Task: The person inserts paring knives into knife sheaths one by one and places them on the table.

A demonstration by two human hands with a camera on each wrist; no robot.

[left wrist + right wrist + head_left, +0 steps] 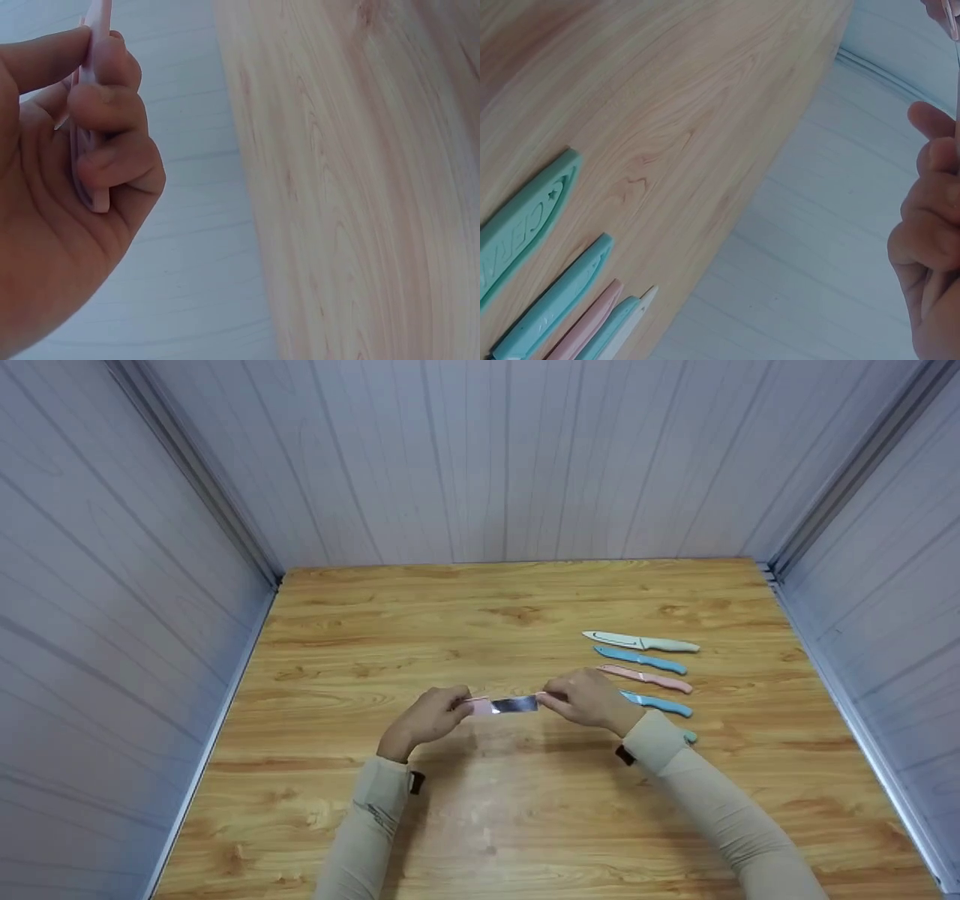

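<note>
A pink knife, its broad shiny blade (515, 704) bare in the middle, stretches between both hands above the table. My left hand (430, 715) grips the pink blade cover (100, 196) at its left end, thumb on one side and curled fingers on the other. At the other end my right hand (589, 700) pinches the knife by its handle, which the fingers mostly hide. In the right wrist view the right hand (934, 217) shows at the edge with fingers curled.
Right of the hands lie a white knife (670, 645), a blue knife (660, 662), a pink knife (667, 682) and another blue knife (664, 705), in a column. A green knife (525, 225) lies nearest, partly under the right sleeve in the head view. Pale walls (480, 465) enclose the wooden table (360, 622).
</note>
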